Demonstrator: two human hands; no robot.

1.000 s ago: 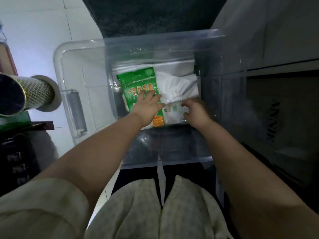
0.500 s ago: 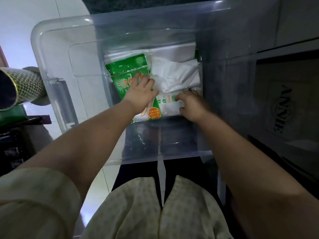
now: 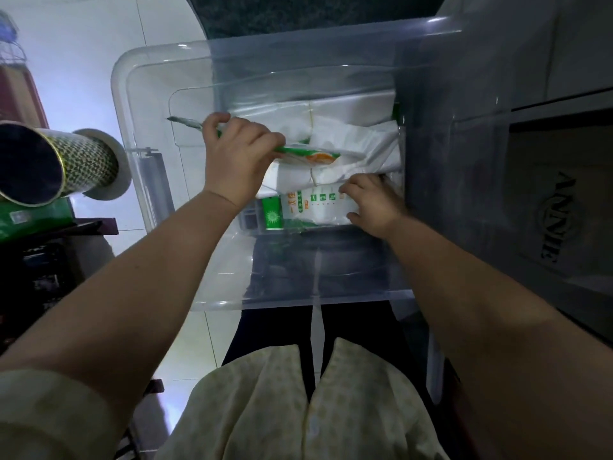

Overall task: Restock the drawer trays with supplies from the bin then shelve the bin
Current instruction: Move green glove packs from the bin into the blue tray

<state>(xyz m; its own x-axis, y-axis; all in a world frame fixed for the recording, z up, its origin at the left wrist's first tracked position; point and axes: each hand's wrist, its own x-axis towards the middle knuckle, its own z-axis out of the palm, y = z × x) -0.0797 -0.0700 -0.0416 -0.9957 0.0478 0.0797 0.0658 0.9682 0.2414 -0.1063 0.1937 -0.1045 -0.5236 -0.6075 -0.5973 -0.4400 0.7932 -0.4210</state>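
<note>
Inside the clear bin [image 3: 132, 104], the left hand [image 3: 237, 161] has its fingers clamped on one green packet [image 3: 313, 157], which is lifted edge-on with its print unreadable. The right hand [image 3: 374, 207] curls its fingers on a second, white-and-green packet [image 3: 318, 207] lying beneath. White bags [image 3: 358, 144] hide whatever lies farther back.

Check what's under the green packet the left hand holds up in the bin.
Under the green packet, held by the left hand: a white bag bundle and a second printed packet that the right hand grips. Anything below those is covered.
</note>
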